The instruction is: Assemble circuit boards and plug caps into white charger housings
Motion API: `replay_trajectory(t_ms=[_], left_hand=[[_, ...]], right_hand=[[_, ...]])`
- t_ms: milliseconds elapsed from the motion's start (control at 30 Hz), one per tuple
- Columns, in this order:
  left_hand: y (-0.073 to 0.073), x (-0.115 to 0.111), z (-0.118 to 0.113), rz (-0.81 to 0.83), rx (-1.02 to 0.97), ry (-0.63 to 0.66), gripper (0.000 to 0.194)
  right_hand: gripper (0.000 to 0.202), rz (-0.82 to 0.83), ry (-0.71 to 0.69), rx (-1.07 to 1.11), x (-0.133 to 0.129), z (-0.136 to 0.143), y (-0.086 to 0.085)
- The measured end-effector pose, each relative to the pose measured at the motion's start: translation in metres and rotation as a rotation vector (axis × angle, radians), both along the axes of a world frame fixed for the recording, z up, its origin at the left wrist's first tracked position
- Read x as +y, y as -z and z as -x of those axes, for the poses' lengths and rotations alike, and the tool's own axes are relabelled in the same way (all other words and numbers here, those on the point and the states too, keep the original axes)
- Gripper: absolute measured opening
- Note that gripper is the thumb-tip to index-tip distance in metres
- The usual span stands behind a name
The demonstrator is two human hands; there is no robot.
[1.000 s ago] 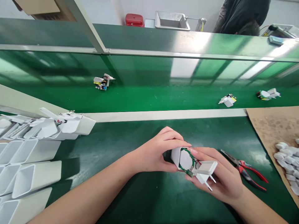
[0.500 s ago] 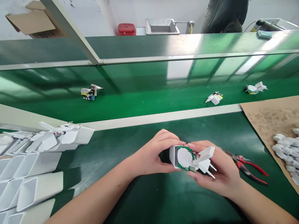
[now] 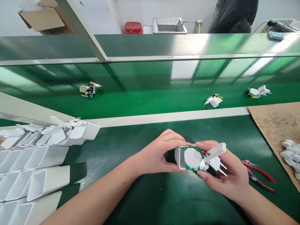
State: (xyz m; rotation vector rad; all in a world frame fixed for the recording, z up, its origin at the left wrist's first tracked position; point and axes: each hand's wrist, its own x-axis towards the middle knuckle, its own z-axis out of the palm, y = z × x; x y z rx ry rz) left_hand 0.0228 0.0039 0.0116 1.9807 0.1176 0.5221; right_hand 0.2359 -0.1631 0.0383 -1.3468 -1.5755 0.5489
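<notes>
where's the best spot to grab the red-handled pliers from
Probably the red handles, from above and the right. They lie spread apart on the green table, their free ends pointing right, away from the right hand, which hides the front of the pliers.

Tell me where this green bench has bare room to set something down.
Bare bench shows nearest you, between your forearms, and between the white housings and your left hand. It's crowded at left with housings, and beside your right hand, where pliers lie.
</notes>
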Motion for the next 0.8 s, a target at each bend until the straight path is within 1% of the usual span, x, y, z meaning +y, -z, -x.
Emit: replay_trajectory(t_ms=[100,333,533,800], left_hand=[[0.0012,0.0,0.0002,-0.01,-0.009,-0.007,0.066],[0.0059,0.0011,0.0003,-0.024,-0.032,0.004,0.067],[0.0054,-0.0001,0.0004,-0.026,-0.025,-0.009,0.065],[0.0043,-0.0006,0.0005,-0.04,-0.053,-0.008,0.068]], right_hand=[[0.06,-0.011,0.006,-0.029,-0.0006,-0.0006,0.0012],[0.063,-0.025,-0.038,-0.048,0.0002,0.0018,0.0019],[0.068,-0.043,-0.068,-0.072,-0.0005,0.0012,0.0029],[0.072,-0.067,-0.092,-0.1,0.0014,0.0034,0.0015]])
